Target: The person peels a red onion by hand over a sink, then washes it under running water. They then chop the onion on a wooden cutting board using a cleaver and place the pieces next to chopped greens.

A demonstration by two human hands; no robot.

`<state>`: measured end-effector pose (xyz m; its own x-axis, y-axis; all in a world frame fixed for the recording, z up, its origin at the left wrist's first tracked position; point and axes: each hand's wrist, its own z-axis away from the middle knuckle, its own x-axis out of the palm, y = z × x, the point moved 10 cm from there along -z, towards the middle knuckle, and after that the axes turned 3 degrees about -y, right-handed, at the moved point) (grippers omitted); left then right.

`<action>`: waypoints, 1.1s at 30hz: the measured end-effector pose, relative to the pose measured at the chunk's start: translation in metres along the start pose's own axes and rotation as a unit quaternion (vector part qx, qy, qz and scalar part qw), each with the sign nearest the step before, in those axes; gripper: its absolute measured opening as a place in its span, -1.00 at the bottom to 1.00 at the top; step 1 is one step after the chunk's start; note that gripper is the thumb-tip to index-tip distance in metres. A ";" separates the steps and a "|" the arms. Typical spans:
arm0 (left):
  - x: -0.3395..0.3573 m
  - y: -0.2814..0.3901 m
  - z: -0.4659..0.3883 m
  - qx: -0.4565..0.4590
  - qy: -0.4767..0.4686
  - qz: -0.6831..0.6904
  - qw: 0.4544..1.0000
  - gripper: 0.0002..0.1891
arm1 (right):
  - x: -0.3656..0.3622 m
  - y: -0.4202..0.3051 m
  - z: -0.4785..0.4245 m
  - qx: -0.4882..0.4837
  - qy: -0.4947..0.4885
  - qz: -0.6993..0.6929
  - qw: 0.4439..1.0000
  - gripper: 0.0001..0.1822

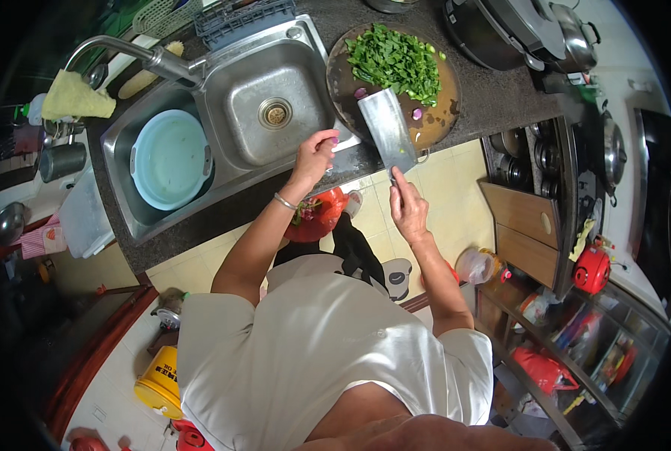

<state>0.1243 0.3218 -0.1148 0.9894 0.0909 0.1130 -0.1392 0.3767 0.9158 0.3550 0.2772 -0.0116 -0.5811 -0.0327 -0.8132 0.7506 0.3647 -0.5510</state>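
My right hand (409, 206) grips the handle of a cleaver (389, 124), whose broad blade lies over the near part of a round wooden cutting board (451, 107). Chopped leafy greens (394, 62) are heaped on the far side of the board. A purple clove-like piece (360, 93) lies by the blade's far end, and another purple piece (417, 114) is to its right. My left hand (311, 160), with a bracelet on its wrist, is over the sink's front edge. Its fingertips pinch a small purple piece (335, 140), too small to name surely.
The steel sink (245, 73) is left of the board, with a light blue basin (169, 160) in its left bowl. A red plastic bag (327, 211) hangs or stands below the counter edge. A dark electric cooker (487, 34) stands right of the board. Cabinet drawers (524, 225) are at right.
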 end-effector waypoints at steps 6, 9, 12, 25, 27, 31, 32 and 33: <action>0.066 0.076 -0.006 0.302 -0.012 -0.306 0.903 -0.75 | -0.027 0.042 0.003 0.130 0.047 -0.184 0.973 -0.57; 0.085 0.076 -0.019 0.326 -0.020 -0.359 0.874 -0.76 | -0.018 0.067 0.024 0.196 0.053 -0.262 0.943 -0.57; 0.100 0.088 -0.034 0.352 -0.035 -0.370 0.859 -0.76 | -0.006 0.081 0.042 0.232 0.052 -0.314 0.919 -0.57; 0.080 0.094 -0.012 0.364 0.022 -0.398 0.842 -0.63 | -0.005 0.047 0.038 0.071 0.008 -0.147 0.987 -0.56; 0.059 0.093 -0.013 0.318 0.059 -0.326 0.888 -0.67 | -0.007 0.034 0.033 0.030 0.012 -0.111 0.993 -0.56; -0.017 0.024 -0.017 0.035 0.142 0.065 0.987 -0.84 | -0.031 0.011 0.015 -0.002 0.031 -0.082 0.996 -0.54; -0.033 -0.012 -0.023 -0.024 0.104 0.242 0.965 -0.87 | -0.042 0.002 0.010 -0.013 0.050 -0.072 0.996 -0.53; -0.033 -0.023 -0.020 -0.079 0.064 0.410 0.906 -0.90 | -0.048 -0.004 0.006 -0.026 0.068 -0.065 0.995 -0.52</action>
<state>0.0936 0.3284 -0.1471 0.5390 0.5025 0.6760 -0.8400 0.2609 0.4758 0.3823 0.2717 0.0287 -0.7115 0.0416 -0.7014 0.6512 0.4142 -0.6359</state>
